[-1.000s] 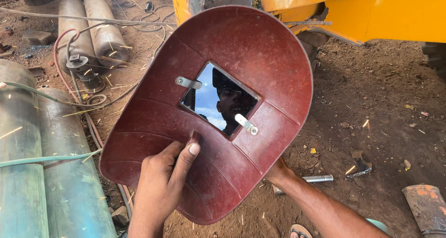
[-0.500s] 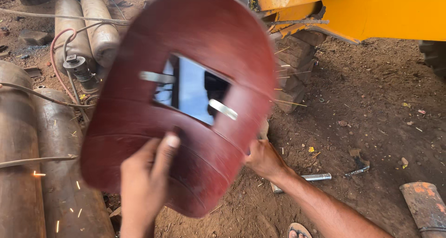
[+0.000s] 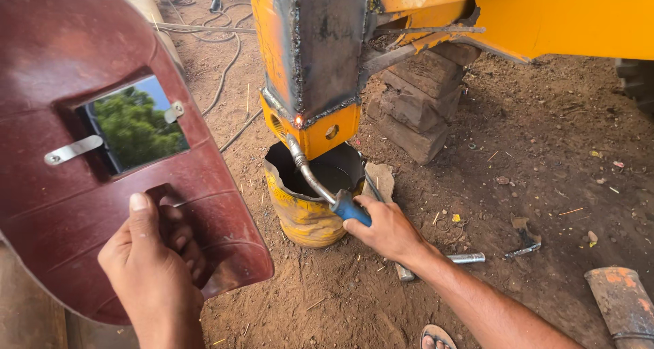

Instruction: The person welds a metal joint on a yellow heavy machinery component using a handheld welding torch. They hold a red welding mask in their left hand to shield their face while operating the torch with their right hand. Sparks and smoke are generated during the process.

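Note:
My left hand (image 3: pixel 153 267) grips the handle of a dark red welding hand shield (image 3: pixel 82 206), held off to the left; its dark glass window (image 3: pixel 133 124) mirrors trees and sky. My right hand (image 3: pixel 385 230) holds a blue-handled electrode holder (image 3: pixel 351 207). Its rod (image 3: pixel 306 172) slants up to the lower edge of a yellow steel box column (image 3: pixel 317 56), where a small glowing spot (image 3: pixel 298 120) shows. Below the column stands a dented yellow drum (image 3: pixel 306 216) with an open top.
The ground is bare brown dirt. Stacked stone blocks (image 3: pixel 419 103) prop the yellow machine frame (image 3: pixel 545 15). A short metal rod (image 3: pixel 466 258) and metal scraps lie near my right forearm. A rusty orange pipe end (image 3: pixel 620 301) lies at lower right. Cables (image 3: pixel 228 69) run across the dirt behind.
The shield has swung from in front of my view to the left, uncovering the column, the drum and my right hand with the electrode holder. The view has closed in on the weld.

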